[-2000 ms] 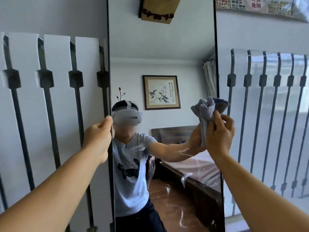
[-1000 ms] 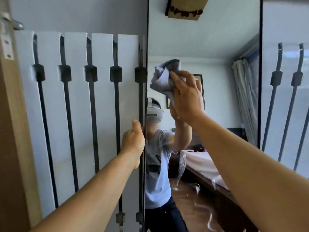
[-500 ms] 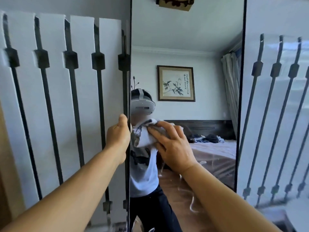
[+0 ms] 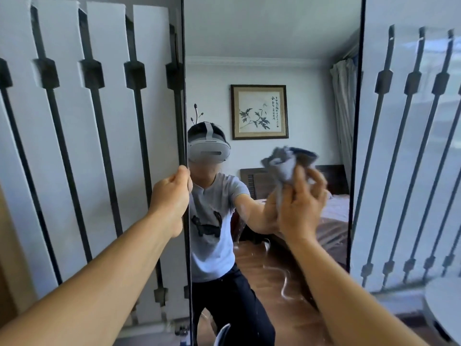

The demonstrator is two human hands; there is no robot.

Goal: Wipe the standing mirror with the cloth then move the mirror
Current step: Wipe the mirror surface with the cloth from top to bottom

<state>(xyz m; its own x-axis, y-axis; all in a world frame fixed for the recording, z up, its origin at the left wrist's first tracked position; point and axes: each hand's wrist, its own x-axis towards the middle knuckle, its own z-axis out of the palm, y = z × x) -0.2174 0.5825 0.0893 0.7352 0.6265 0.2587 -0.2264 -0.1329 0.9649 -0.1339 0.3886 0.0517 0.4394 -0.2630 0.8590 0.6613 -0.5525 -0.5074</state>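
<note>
The tall standing mirror with a thin dark frame fills the middle of the view and reflects a bedroom and a person. My left hand grips the mirror's left edge at about mid height. My right hand holds a bunched grey cloth against the glass near the right side. Wet streaks show on the lower part of the glass.
A white wall with dark vertical bars stands behind the mirror on the left, and more barred panels on the right. A white rounded object sits at the lower right corner. A wooden door edge is at far left.
My right hand has carried the cloth across the glass from the left edge, near my left hand, to the right side and slightly up. My left hand keeps its grip on the mirror's edge.
</note>
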